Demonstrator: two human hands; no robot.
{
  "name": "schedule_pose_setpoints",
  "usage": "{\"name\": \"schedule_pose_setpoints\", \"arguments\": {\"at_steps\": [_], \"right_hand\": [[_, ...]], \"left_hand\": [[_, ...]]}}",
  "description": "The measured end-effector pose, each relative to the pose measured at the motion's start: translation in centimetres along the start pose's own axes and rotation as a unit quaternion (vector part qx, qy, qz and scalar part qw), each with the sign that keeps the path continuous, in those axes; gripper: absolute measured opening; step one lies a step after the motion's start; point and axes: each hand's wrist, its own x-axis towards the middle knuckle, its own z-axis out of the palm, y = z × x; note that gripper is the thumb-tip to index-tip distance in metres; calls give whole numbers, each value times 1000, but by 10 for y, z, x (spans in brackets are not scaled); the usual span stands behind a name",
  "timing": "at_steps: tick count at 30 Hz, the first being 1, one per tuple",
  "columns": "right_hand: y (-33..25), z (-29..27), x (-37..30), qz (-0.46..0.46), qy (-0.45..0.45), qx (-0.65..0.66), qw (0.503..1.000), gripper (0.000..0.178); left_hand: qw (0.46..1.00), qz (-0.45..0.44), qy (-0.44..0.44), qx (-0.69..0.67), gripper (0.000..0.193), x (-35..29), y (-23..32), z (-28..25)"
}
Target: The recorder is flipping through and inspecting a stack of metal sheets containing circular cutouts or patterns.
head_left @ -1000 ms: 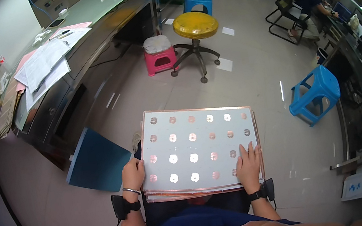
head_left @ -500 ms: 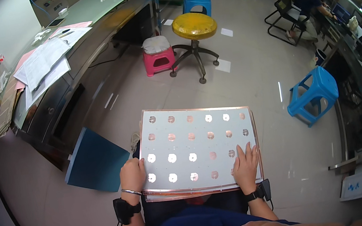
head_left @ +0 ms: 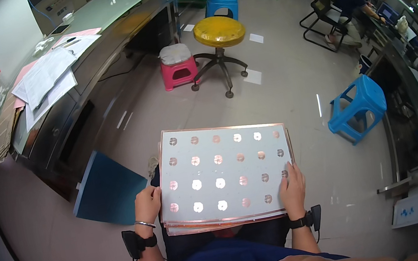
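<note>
Panel stack (head_left: 230, 170), pale-topped and copper-edged, lies across the lap (head_left: 192, 243). Left hand (head_left: 148, 204) curls against the stack's left edge, fingertips partly hidden: cannot tell if it grips. Right hand (head_left: 293, 189) touches the right edge, fingers stretched along it; cannot tell whether it clasps or only rests. Teal board (head_left: 110, 187) left of the stack. Blue stool (head_left: 368, 93) right of it. Pink stool (head_left: 178, 72) and yellow stool (head_left: 219, 32) beyond it. Papers (head_left: 46, 75) far to its left, seated person (head_left: 353, 1) far to its right.
</note>
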Motion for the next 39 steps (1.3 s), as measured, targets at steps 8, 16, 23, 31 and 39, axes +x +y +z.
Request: {"name": "schedule_pose_setpoints", "arguments": {"at_steps": [8,16,23,31,39], "right_hand": [[3,-9,2,9,11,-11,1000,41],[32,-8,18,139,-18,120,983,39],[60,0,18,202,-25,175,963,38],[59,-3,16,230,-68,261,935,37],[55,-13,22,254,-102,327,904,31]], "left_hand": [[1000,-19,6,1,21,1,9,2],[999,-45,-13,-21,20,1,8,0],[999,-40,4,-7,19,0,3,0],[990,-49,38,-127,18,-2,-6,-1],[990,-4,108,-91,18,-6,15,2]]}}
